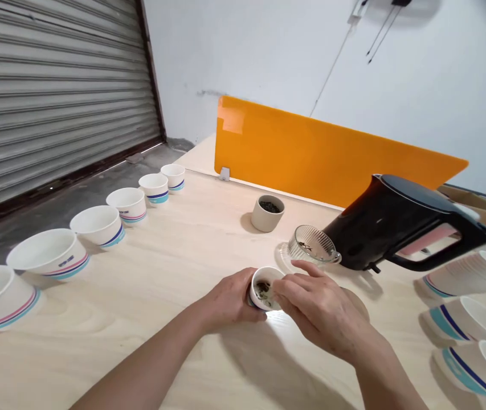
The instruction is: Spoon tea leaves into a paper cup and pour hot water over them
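My left hand [228, 299] is wrapped round a small white paper cup [264, 287] on the wooden table [161, 273], tilting it toward me. Dark tea leaves lie inside the cup. My right hand [315, 304] is at the cup's rim with its fingers pinched together over the leaves; what they hold is too small to name. Just behind the hands stands a ribbed glass cup [313, 245] on a clear saucer, with a few leaves in it. A black electric kettle [396, 225] stands to its right.
A beige pot of dark tea leaves [267, 212] stands farther back. Several white paper cups [97, 225] line the table's left edge, more cups [469, 319] lie at the right. An orange divider panel [311, 148] closes the back. A roller shutter [54, 85] fills the left.
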